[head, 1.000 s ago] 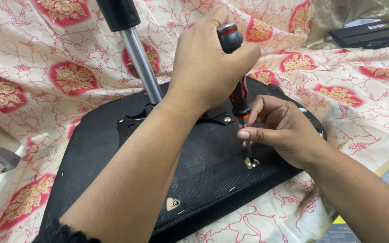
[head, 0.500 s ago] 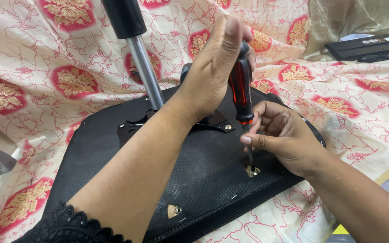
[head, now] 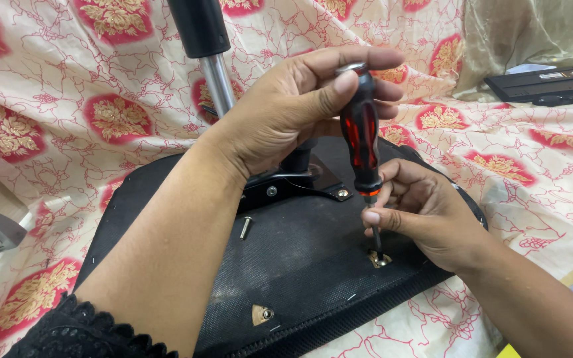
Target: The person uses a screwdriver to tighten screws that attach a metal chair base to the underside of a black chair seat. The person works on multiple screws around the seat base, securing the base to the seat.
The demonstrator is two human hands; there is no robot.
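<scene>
Screwdriver (head: pixel 361 136), red and black in the handle, stands nearly upright over the black fabric underside of an overturned chair seat (head: pixel 300 265), its tip set in a brass threaded insert (head: pixel 379 258) near the seat's right edge. Since 1 second ago the left hand (head: pixel 286 113) has shifted from a full wrap around the handle to a looser hold near the top, thumb pressed on the front and fingers spread behind, which looks like a re-grip between turns. The right hand (head: pixel 426 212) keeps its place low down, thumb and forefinger pinched narrowly on the shaft just above the insert, steadying it. A loose bolt (head: pixel 245 227) lies on the seat just beside the black mounting plate (head: pixel 293 182), and a 2nd brass insert (head: pixel 260 313) sits near the front edge. The chrome gas-lift column (head: pixel 217 76) rises close behind the left wrist, limiting room there; the floral cloth (head: pixel 67 132) spreads openly to the left and right.
</scene>
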